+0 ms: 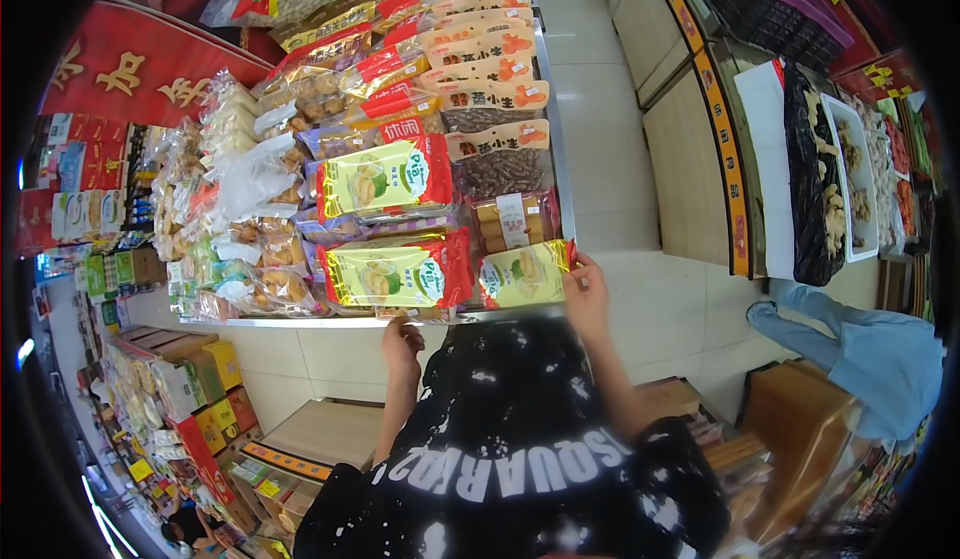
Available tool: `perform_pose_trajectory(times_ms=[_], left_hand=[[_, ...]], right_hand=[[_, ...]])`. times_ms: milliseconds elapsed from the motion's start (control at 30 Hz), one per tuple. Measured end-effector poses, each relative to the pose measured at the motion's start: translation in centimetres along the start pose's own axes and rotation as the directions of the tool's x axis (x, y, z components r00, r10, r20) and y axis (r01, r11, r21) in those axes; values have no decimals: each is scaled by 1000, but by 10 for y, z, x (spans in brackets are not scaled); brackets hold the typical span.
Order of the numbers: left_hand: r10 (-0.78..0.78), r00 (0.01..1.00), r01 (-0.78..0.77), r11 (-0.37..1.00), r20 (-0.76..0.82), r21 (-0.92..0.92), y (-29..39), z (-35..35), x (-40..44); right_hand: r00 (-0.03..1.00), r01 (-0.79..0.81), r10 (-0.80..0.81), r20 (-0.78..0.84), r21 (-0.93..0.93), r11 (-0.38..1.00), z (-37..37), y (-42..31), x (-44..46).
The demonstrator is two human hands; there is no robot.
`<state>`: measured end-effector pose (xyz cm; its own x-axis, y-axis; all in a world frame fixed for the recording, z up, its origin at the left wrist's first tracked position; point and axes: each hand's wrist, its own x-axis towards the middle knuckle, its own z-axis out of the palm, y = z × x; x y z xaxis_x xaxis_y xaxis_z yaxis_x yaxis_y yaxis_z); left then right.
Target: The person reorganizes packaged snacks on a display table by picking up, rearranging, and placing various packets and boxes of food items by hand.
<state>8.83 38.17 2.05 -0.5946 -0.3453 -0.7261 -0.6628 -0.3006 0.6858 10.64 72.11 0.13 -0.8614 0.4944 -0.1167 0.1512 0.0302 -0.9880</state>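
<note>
Packaged snacks fill a display table with a metal edge (568, 174). My right hand (587, 287) is closed on the right end of a yellow-green snack pack (525, 277) at the table's front right corner. Near the front edge is my left hand (402, 337), its fingers curled just below a red-and-yellow pack (395, 270); what it holds, if anything, is too small to make out. A similar pack (385, 179) lies behind that one. Clear packs of brown rolls (512, 221) and dark snacks (498, 167) sit behind the pack at my right hand.
A person in light blue clothes (870, 349) is at the right, near a counter with a white foam box (850, 179). Wooden cabinets (695, 159) stand across the tiled aisle (600, 109). Shelves and cartons (205, 399) are at the lower left.
</note>
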Motion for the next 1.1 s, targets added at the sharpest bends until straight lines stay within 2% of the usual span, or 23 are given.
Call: perform_pose_trajectory(times_ms=[33,100,133,167,200,233,267,300,367,433,500,533,600,633,667,700,733,833,867,933,967,1033,1100], left_hand=[[1,1000,-1,1000,-5,-4,-3,5,-7],[-177,956,72,915,236,397,-8,13,-16],[-217,918,13,854,332,520,-15,17,-10],[-219,918,17,855,330,518,-21,21,-8],[-166,902,-82,841,399,535,-27,32,-9],[-116,877,-180,821,467,542,-28,44,-12],[-97,888,-236,743,450,626,-27,54,-14],[-101,889,-228,748,446,623,-20,63,-17],[-120,848,-410,467,516,783,-5,78,-22],[-104,829,-457,439,549,773,-4,85,-24],[83,713,-692,243,696,680,-16,84,-15],[88,712,-693,247,697,677,-9,89,-23],[26,775,-543,539,632,644,2,103,-39],[29,769,-550,538,638,639,-2,108,-40],[-28,744,-404,778,668,482,-7,113,-39],[-73,703,-197,936,707,293,-14,113,-37],[-191,684,27,971,704,238,-19,113,-32],[-118,674,48,992,729,115,-25,106,-35],[-114,671,49,993,733,109,-27,102,-34],[25,670,-355,889,742,290,-27,90,-33],[28,671,-355,890,741,287,-26,84,-31],[169,632,-599,725,756,339,-3,81,-43],[197,632,-610,723,749,324,2,76,-49]], right_hand=[[1000,1,-1,7,1,1000,-6,-1,-5],[999,-31,38,32,-188,982,-19,-5,-14],[999,-31,38,36,-189,981,-24,2,-16],[993,-106,109,55,-55,993,-28,14,-19],[980,-185,178,83,77,980,-31,20,-22],[979,-190,184,86,71,979,-34,14,-24],[969,-224,211,128,93,970,-38,8,-27],[957,-257,236,171,113,960,-42,-1,-29],[959,-246,224,176,118,962,-51,-16,-34],[962,-230,206,180,125,965,-61,-27,-40],[978,-173,150,145,162,972,-75,-31,-48],[979,-168,145,147,159,973,-82,-31,-54],[984,-146,116,137,236,961,-96,-29,-64],[985,-139,110,131,236,962,-100,-31,-70],[983,-155,112,144,336,929,-104,-34,-77],[981,-170,112,156,430,887,-106,-36,-85],[982,-169,108,152,478,862,-109,-34,-93],[982,-184,131,135,544,819,-113,-29,-112],[983,-180,126,135,539,823,-114,-22,-119],[952,-289,284,115,644,708,-108,-17,-131],[952,-290,282,118,643,709,-102,-14,-137],[909,-280,415,-46,669,689,-78,-31,-142],[895,-305,442,-65,635,710,-68,-27,-147]])
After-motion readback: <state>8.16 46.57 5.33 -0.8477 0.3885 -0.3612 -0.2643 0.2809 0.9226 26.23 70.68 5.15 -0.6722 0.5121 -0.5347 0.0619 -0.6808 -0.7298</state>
